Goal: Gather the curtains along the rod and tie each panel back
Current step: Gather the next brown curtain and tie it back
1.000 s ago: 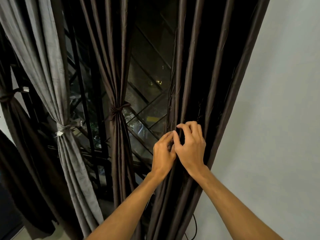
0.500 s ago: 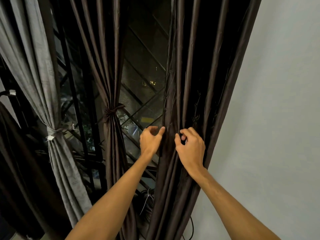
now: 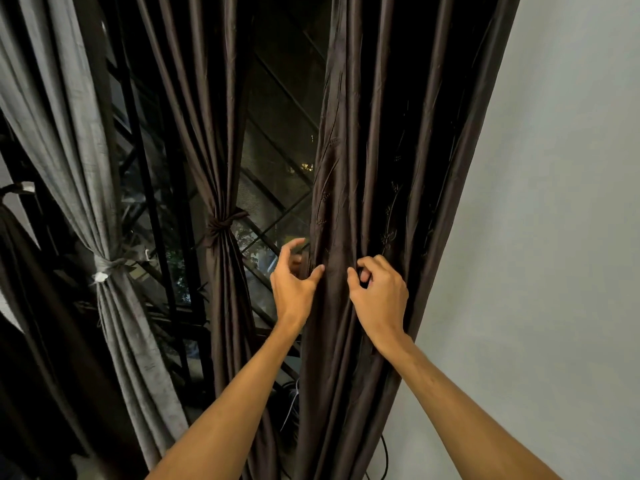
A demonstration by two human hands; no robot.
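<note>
An untied dark brown curtain panel (image 3: 374, 168) hangs in loose folds beside the wall. My left hand (image 3: 293, 285) is at the panel's left edge with its fingers spread. Its thumb touches the front of the fabric and its fingertips reach behind the edge. My right hand (image 3: 381, 296) rests on the front of the same panel, thumb and curled fingers pinching a fold. No tie-back shows on this panel. To the left, a second brown panel (image 3: 221, 306) is cinched by a knotted brown tie (image 3: 221, 226). A grey panel (image 3: 69, 133) is held by a grey tie (image 3: 105, 268).
A pale wall (image 3: 554, 237) rises directly right of the untied panel. Behind the curtains are a dark window and a black metal grille (image 3: 277, 188). Cables (image 3: 292, 403) hang low behind the panel's bottom. Another dark curtain (image 3: 20, 306) fills the far left.
My hands, pinched together on a fold a second ago, have separated. The left hand swung out and now returns to the panel's left edge; the right hand keeps its fold.
</note>
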